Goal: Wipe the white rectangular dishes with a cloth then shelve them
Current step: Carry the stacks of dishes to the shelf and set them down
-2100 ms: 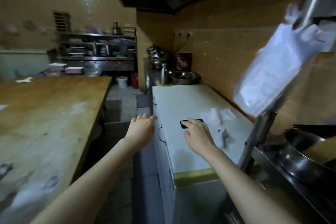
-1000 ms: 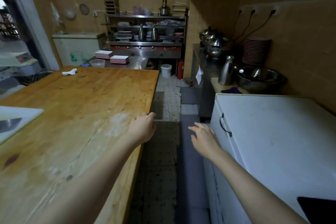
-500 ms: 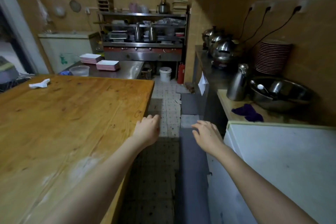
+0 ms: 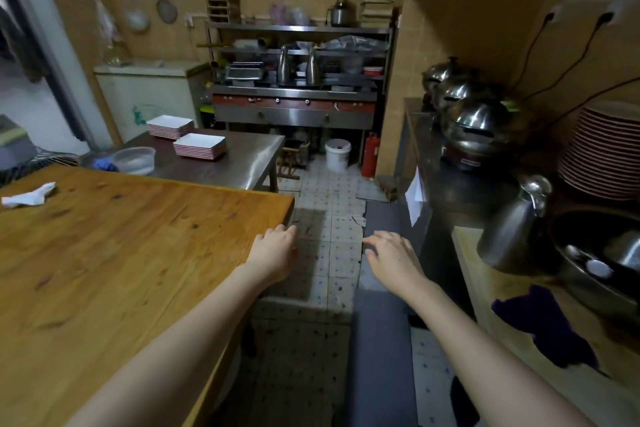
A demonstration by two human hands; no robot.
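Closer now than half a second ago, the steel table point(image 4: 242, 163) at the far end of the kitchen fills more of the head view, and the white chest lid that stood at lower right has dropped out of the picture. Both arms stay stretched forward over the tiled aisle.

Head view: the left hand point(image 4: 275, 253) hangs at the near corner of the wooden table point(image 4: 121, 236), knuckles up, its fingers loosely curled and holding nothing. The right hand point(image 4: 391, 258) is held palm down over the aisle, its fingers relaxed and slightly spread, also holding nothing. The two hands are apart and level with each other.

The white rectangular dishes sit in two stacks on the steel table, well beyond both hands: a far stack point(image 4: 169, 126) towards the wall and a near stack point(image 4: 200, 146) just in front of it. A clear plastic bowl point(image 4: 134, 159) stands beside them at the table's left end. A crumpled white cloth point(image 4: 29, 196) lies on the far left of the wooden table.

Behind the steel table, a metal shelving rack point(image 4: 298, 55) stands against the tiled wall, loaded with jugs and trays. On the right-hand counter are lidded steel pots point(image 4: 474, 118), a steel kettle point(image 4: 512, 229), a tall pile of round plates point(image 4: 602, 152) and a dark purple cloth point(image 4: 543, 326).
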